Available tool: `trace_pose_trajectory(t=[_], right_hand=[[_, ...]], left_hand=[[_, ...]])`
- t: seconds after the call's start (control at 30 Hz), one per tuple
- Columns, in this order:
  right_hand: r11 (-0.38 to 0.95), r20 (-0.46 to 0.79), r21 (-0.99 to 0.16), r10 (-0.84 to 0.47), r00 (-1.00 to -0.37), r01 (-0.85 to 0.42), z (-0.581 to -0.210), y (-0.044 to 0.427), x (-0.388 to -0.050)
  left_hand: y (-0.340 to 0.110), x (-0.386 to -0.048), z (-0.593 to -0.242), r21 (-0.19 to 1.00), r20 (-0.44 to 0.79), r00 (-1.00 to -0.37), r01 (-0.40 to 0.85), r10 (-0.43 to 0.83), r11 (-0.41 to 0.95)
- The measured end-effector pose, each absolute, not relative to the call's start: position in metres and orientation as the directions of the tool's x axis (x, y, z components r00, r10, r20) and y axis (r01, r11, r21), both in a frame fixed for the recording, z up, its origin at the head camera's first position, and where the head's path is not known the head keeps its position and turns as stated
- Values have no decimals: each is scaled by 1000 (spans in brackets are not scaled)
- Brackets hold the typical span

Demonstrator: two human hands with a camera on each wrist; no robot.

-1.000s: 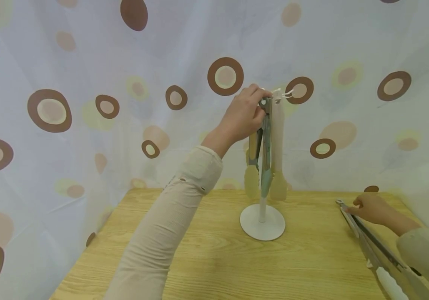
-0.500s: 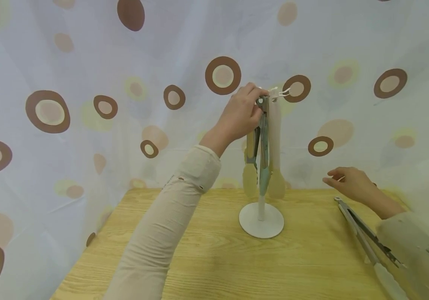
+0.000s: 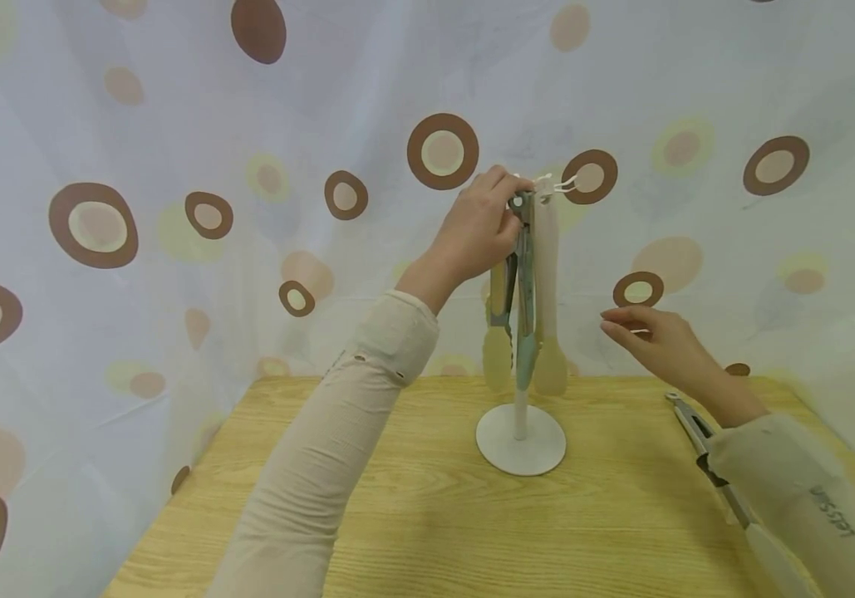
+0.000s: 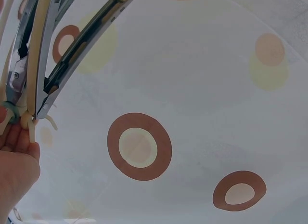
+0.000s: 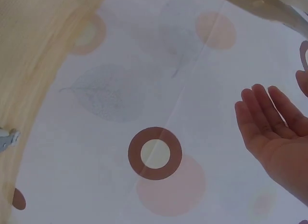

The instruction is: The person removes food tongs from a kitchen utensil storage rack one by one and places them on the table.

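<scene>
Curled around the top of the white stand, my left hand grips near its hooks, by the ends of the hanging tongs. Green-tipped tongs hang at the pole, with yellow-tipped tongs on their left and a pale utensil with a yellow end on their right. In the left wrist view the fingers are under the hooks and tong ends. My right hand is in the air right of the stand, holding nothing, its fingers relaxed and slightly bent; the right wrist view shows its palm.
Grey tongs lie on the right side of the wooden table, partly under my right forearm. A patterned curtain stands behind the table and along both sides.
My right hand has let go of the grey tongs on the table, risen and moved left toward the stand. My left hand has stayed at the top of the stand.
</scene>
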State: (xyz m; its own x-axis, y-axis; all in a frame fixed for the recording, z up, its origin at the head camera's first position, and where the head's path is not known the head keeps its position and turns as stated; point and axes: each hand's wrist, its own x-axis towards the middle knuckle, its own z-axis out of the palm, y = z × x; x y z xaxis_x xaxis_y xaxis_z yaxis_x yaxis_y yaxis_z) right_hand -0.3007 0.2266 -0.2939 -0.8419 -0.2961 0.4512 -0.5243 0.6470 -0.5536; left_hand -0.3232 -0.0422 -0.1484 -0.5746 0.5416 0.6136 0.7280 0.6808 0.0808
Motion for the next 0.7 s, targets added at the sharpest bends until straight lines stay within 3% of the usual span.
trace_pose_trajectory(t=[0.23, 0.47, 0.7], right_hand=[[505, 521, -615, -315, -793, -605, -291, 201, -304], [387, 469, -709, -366, -804, -590, -285, 180, -308], [309, 453, -775, -336, -826, -551, -285, 169, -310]], left_hand=[[-43, -324, -149, 79, 620, -570, 729, 539, 680], [-44, -324, -149, 77, 617, -579, 718, 532, 692], [-43, -324, -149, 64, 617, -572, 721, 540, 689]])
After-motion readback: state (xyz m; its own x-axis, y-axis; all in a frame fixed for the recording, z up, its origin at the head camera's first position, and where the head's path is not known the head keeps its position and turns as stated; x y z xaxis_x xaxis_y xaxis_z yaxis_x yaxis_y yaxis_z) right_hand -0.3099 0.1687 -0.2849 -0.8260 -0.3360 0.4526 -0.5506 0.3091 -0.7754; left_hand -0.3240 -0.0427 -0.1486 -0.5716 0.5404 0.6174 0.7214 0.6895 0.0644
